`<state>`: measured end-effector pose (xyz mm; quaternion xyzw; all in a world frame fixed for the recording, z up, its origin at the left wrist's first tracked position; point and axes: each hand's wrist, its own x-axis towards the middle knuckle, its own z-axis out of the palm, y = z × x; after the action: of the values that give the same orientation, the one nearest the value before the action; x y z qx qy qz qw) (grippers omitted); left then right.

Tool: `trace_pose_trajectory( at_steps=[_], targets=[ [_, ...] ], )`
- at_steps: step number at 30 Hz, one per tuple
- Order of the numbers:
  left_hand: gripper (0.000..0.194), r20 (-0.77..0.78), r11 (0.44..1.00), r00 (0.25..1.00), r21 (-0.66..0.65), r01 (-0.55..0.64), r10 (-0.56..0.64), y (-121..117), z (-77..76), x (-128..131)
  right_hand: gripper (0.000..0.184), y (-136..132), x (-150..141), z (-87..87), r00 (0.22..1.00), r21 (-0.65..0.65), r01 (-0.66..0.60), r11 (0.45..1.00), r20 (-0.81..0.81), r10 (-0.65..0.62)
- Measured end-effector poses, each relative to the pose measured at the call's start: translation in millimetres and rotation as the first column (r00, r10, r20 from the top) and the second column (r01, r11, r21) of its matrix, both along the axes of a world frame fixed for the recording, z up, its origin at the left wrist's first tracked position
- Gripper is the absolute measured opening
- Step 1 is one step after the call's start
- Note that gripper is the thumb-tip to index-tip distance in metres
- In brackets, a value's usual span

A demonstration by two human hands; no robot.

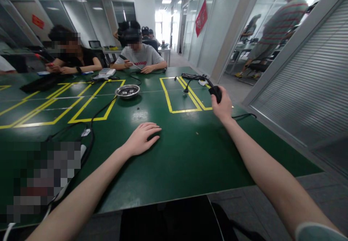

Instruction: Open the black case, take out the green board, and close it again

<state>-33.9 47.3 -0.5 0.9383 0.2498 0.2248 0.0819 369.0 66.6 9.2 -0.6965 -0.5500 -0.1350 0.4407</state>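
Observation:
My left hand lies palm down on the green table, fingers stretched out, with nothing in it. Out to the right, my right hand is closed around a black corded object held above the table. Its exact kind is partly hidden by my fingers. A black cable runs from its top toward a dark strip-like item on the table. To the left of that cable, a black plug hangs or stands near the yellow tape lines; I cannot tell which.
A metal bowl with small metal pieces sits beyond my left hand. Yellow tape marks rectangles on the table. Black cables run along the left. Two people sit across the table; another person stands behind glass at right.

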Motion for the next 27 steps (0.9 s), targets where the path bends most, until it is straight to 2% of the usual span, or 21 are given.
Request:
trace_pose_trajectory(
  at_steps=[3, 5, 7, 12, 15, 19, 22, 25, 27],
  targets=[
    [0.029, -0.008, 1.000, 1.000, -0.026, 0.008, -0.009, -0.2, -0.5, 0.0, 0.054, 0.0, 4.4, -6.5, 0.998, -0.179, 0.066, 0.982, 0.003, -0.066],
    [0.029, -0.013, 0.999, 1.000, -0.038, 0.009, -0.010, -0.1, -0.5, -0.4, 0.054, 1.2, 1.9, -11.6, 0.995, -0.353, 0.101, 0.930, 0.023, -0.100],
    [0.030, -0.019, 0.999, 1.000, -0.046, 0.007, -0.008, -0.1, -0.3, -0.8, 0.054, 2.8, -0.9, -15.3, 0.990, -0.439, 0.137, 0.888, 0.045, -0.131],
    [0.030, -0.028, 0.998, 1.000, -0.060, 0.008, -0.010, -1.8, 1.5, -0.7, 0.061, 6.5, 5.3, -18.5, 0.965, -0.364, 0.255, 0.896, 0.032, -0.262],
    [0.030, -0.025, 0.998, 1.000, -0.063, 0.010, -0.011, -2.9, 2.5, -0.2, 0.057, 8.5, 15.7, -20.6, 0.940, -0.398, 0.297, 0.868, -0.041, -0.340],
    [0.029, -0.033, 0.998, 0.999, -0.056, 0.007, -0.009, -3.5, 2.7, -0.1, 0.048, 10.9, 24.5, -24.5, 0.940, -0.414, 0.275, 0.868, -0.072, -0.332],
    [0.028, -0.037, 0.998, 0.999, -0.055, 0.000, -0.002, -4.2, 2.1, -0.1, 0.053, 12.4, 24.8, -25.6, 0.943, -0.385, 0.275, 0.881, -0.069, -0.324],
    [0.028, -0.039, 0.998, 0.999, -0.065, -0.006, 0.004, -5.0, 1.9, 0.3, 0.059, 12.3, 22.6, -23.4, 0.918, -0.387, 0.305, 0.870, -0.123, -0.377],
    [0.028, -0.043, 0.998, 0.999, -0.067, -0.003, 0.000, -5.5, 2.2, 0.6, 0.057, 10.5, 21.9, -20.5, 0.903, -0.381, 0.335, 0.862, -0.132, -0.409]
  ],
)
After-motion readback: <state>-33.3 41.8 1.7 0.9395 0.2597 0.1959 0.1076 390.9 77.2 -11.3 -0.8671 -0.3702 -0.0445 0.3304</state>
